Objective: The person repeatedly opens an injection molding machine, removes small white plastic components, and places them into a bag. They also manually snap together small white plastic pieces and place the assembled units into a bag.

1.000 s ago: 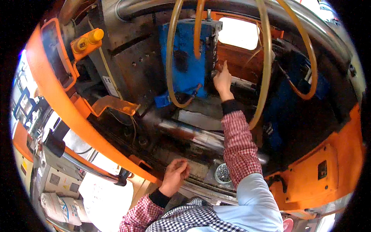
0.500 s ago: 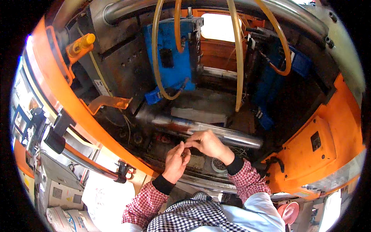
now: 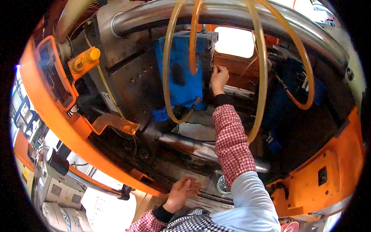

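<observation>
My right hand point(image 3: 219, 79) is stretched far into the machine, at the edge of a blue mould half point(image 3: 181, 73). Its fingers are pinched together against the dark mould face, and whatever they hold is too small or hidden to make out. Lower down, my left hand point(image 3: 181, 194) hovers over the near edge of the machine with its fingers loosely extended. I cannot see anything held in it. A small round bowl of little metal pieces point(image 3: 223, 185) stands by the near ledge, beside my right upper sleeve.
Yellowish hoses point(image 3: 262, 77) hang in loops around my right arm. A thick steel bar point(image 3: 185, 144) crosses below it, another point(image 3: 232, 15) above. The second mould half point(image 3: 286, 87) sits at right. Orange guards point(image 3: 89, 154) flank the opening; a pink container point(image 3: 290, 226) is at lower right.
My hands were together over the near ledge. My right hand has gone forward and up to the blue mould half; my left has dropped back nearer and its fingers have loosened. The view has shifted.
</observation>
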Demonstrator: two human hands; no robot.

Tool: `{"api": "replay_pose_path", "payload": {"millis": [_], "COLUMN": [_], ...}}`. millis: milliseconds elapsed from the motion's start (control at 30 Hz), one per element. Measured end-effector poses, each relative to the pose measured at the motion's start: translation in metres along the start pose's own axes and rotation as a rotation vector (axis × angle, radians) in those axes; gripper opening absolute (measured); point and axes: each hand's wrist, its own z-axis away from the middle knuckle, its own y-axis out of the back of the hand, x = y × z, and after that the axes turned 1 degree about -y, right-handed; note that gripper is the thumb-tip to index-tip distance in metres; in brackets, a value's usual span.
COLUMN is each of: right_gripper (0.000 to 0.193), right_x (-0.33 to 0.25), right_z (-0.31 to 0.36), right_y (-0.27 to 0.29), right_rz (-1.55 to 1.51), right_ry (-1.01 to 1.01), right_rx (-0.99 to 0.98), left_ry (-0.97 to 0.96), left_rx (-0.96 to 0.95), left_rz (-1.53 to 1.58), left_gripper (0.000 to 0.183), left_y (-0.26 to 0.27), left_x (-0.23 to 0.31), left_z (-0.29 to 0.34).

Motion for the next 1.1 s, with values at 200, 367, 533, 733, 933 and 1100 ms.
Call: {"api": "replay_pose_path", "payload": {"millis": [200,367,533,733,933,1100], "right_gripper": [0.014,0.015,0.027,0.039,0.023,0.012], "right_x": [0.031,0.024,0.02,0.022,-0.018,-0.082], "right_z": [-0.009,-0.01,-0.007,-0.012,0.034,0.191], "right_y": [-0.027,-0.024,-0.019,0.005,0.089,0.221], "right_rz": [0.036,0.072,0.293,0.451,0.313,-0.31], "right_ry": [0.138,0.147,0.206,0.467,0.35,0.215], "right_rx": [0.071,0.01,-0.14,-0.24,-0.149,-1.102], "left_ry": [-0.006,-0.023,-0.025,0.001,-0.038,-0.081], "left_rx": [-0.01,-0.004,0.104,0.155,-0.02,-0.001], "left_rz": [0.035,0.013,-0.074,-0.245,-0.074,0.031], "left_gripper": [0.028,0.028,0.026,0.031,0.02,0.024], "left_y": [0.003,0.001,-0.005,0.001,0.003,0.012], "left_x": [-0.004,-0.005,0.002,0.01,0.012,0.005], "left_z": [-0.009,-0.014,-0.009,-0.002,-0.003,-0.003]}}
